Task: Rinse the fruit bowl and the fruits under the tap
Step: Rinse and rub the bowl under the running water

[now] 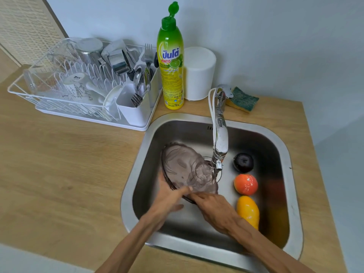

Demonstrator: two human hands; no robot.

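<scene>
A brownish see-through fruit bowl [185, 166] is tilted in the steel sink [287, 166], its right edge under the tap spout [218, 164], where water foams on it. My left hand [169, 196] grips the bowl's lower left rim. My right hand [214, 209] holds its near rim from the right. Three fruits lie along the sink's right side: a dark purple one [243, 162], an orange-red one [246, 184] and a yellow mango-shaped one [248, 211] nearest me.
The tap [220, 134] rises from the sink's back edge. Behind it stand a green-and-yellow dish soap bottle [171, 62], a white cylinder [199, 73] and a sponge [242, 99]. A white drying rack [82, 83] with cups and cutlery sits left on the wooden counter [59, 164].
</scene>
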